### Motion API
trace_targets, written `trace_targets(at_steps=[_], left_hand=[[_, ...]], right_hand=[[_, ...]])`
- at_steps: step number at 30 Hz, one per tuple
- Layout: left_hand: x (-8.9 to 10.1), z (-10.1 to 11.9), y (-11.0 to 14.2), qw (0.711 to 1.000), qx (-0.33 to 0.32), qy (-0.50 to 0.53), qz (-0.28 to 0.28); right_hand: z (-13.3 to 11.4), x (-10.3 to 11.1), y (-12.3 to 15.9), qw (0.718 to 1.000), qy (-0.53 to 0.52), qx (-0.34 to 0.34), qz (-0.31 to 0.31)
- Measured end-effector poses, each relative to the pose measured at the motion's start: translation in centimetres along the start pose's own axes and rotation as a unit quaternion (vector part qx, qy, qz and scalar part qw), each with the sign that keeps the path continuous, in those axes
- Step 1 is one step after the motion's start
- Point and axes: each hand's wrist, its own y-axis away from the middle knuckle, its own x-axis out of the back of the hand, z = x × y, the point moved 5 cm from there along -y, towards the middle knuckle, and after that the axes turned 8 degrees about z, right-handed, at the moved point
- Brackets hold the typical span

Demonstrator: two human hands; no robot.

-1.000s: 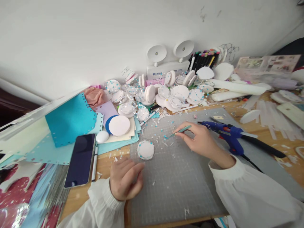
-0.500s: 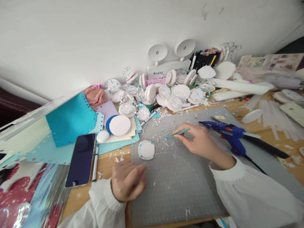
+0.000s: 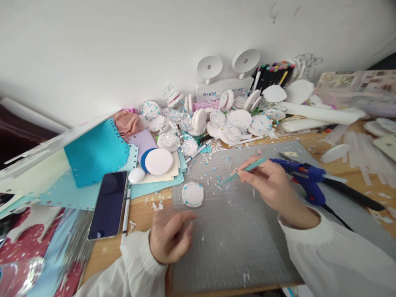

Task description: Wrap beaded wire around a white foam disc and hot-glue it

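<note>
some blue bits (image 3: 219,178) seem unlifted beyond the right hand (image 3: 272,184), its pinched tweezers (image 3: 255,164) just drawn back — left hand (image 3: 168,237) loosely curled, fingers half open.

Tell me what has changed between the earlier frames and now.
The right hand, holding the teal tweezers, has shifted slightly right, now overlapping the nozzle end of the glue gun in view. Nothing was visibly picked up or released. The left hand remains near the white disc, which stayed on the mat.
</note>
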Motion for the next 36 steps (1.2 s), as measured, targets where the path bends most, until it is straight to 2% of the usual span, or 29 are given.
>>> trace_targets(at_steps=[4,9,13,21,36], left_hand=[[-0.9,0.2,0.5,0.987,0.115,0.108,-0.019],[-2.2,0.3,1.4,0.963,0.18,0.194,-0.059],[-2.3,0.2,1.5,0.96,0.181,0.202,-0.067],[-1.8,0.3,1.1,0.971,0.176,0.153,-0.058],[-1.9,0.2,1.1,0.974,0.159,0.154,-0.043]], right_hand=[[0.1,-2.1,2.0,0.979,-0.155,-0.119,-0.051],[0.6,-4.3,4.2,0.955,-0.191,-0.2,-0.109],[1.4,-4.8,4.7,0.955,-0.163,-0.217,-0.118],[1.9,-4.9,4.9,0.959,-0.136,-0.214,-0.127],[1.5,-4.8,4.7,0.95,-0.187,-0.23,-0.102]])
